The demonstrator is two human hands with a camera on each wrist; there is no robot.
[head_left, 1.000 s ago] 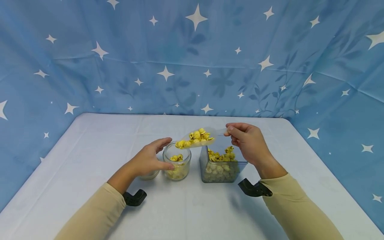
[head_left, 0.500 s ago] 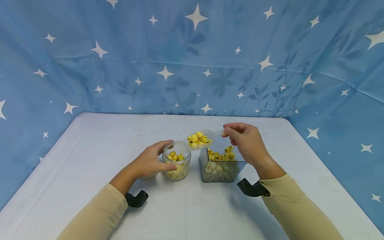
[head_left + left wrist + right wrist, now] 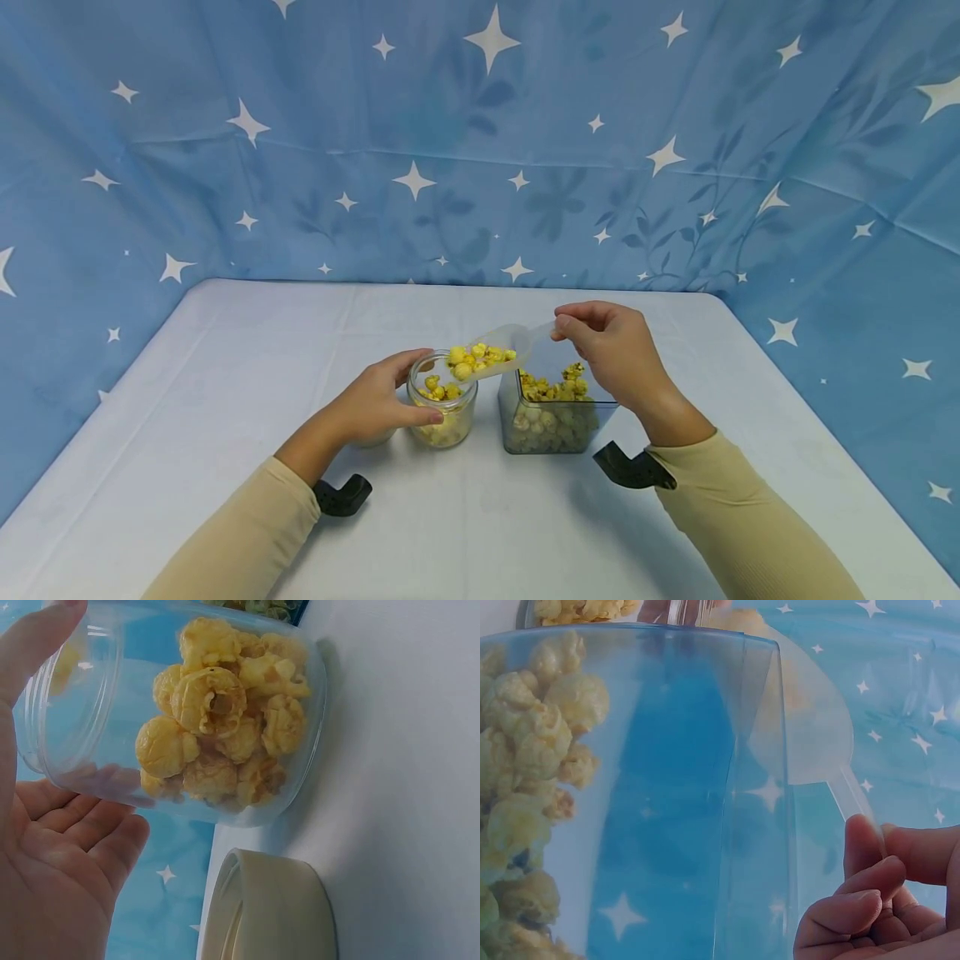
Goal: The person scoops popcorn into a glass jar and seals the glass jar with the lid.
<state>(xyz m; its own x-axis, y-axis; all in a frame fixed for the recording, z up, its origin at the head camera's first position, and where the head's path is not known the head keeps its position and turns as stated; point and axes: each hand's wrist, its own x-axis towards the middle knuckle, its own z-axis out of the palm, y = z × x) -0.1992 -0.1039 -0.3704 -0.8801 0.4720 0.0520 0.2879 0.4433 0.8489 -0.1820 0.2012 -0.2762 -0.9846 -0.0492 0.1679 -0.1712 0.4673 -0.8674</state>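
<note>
My left hand [image 3: 382, 402] curls round the upper part of a clear jar [image 3: 442, 429], thumb in front and fingers at the far side. Several yellow popcorn pieces [image 3: 217, 712] fill the lower part of this jar. My right hand [image 3: 611, 350] pinches the thin handle of a translucent scoop [image 3: 817, 727] between thumb and fingers. Popcorn [image 3: 480, 358] lies in the scoop, whose front end reaches over the jar's mouth, tilted down toward the left. Below the right hand stands a clear square tub [image 3: 551, 433], partly full of popcorn.
A cream round lid [image 3: 289, 907] lies on the table left of the jar, mostly hidden by my left hand in the head view. The white-covered table [image 3: 465, 533] ends at a blue star-patterned curtain [image 3: 480, 167].
The scoop has first drawn back to the right, then moved left over the jar's mouth. My left hand has closed in round the jar. The tub has stayed in place.
</note>
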